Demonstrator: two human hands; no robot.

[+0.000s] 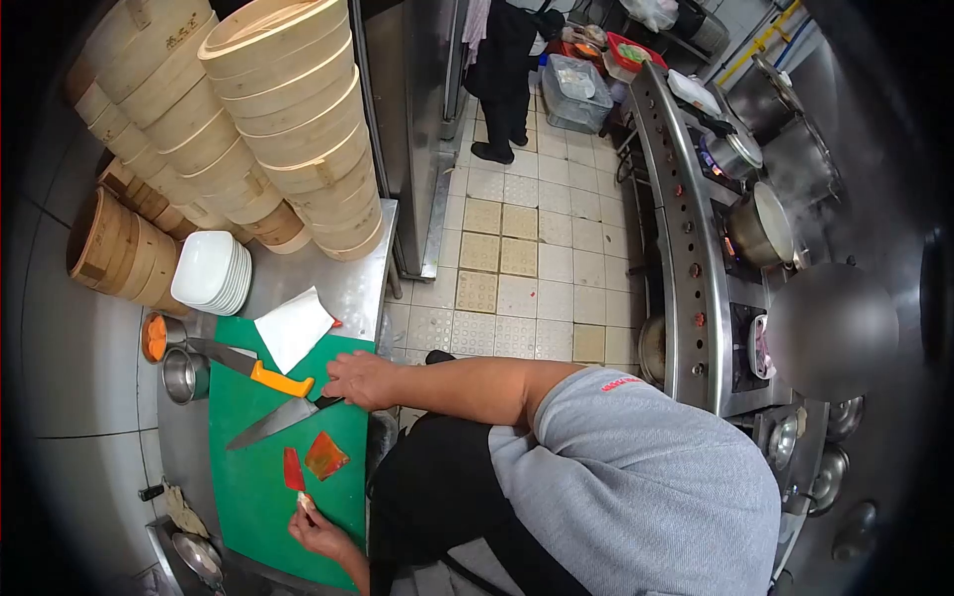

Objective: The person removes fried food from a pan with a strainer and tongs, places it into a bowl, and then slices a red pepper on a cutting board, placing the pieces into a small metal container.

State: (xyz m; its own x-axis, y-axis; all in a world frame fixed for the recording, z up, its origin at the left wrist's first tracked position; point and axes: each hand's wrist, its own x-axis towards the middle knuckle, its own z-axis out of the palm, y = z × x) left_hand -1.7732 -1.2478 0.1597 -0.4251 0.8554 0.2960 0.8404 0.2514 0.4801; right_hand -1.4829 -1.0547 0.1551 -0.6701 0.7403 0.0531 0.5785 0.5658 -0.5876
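Note:
On the green cutting board (234, 467) lie two knives and pieces of red pepper. My right hand (363, 379) is closed at the dark handle of a chef's knife (266, 423), whose blade rests flat on the board. Just above it lies a second knife (270, 375) with a yellow handle. My left hand (316, 528) pinches a small pale piece of pepper (305, 502) at the lower end of a narrow red pepper strip (293, 469). A wider orange-red pepper piece (326, 456) sits to the right of that strip.
White paper (294, 328) lies at the board's far end, beside stacked white dishes (214, 273). Bamboo steamers (298, 119) tower behind. Metal cups (185, 375) stand left of the board. Across the tiled floor (507, 298) runs a stove with steaming pots (760, 226); another person (502, 70) stands farther back.

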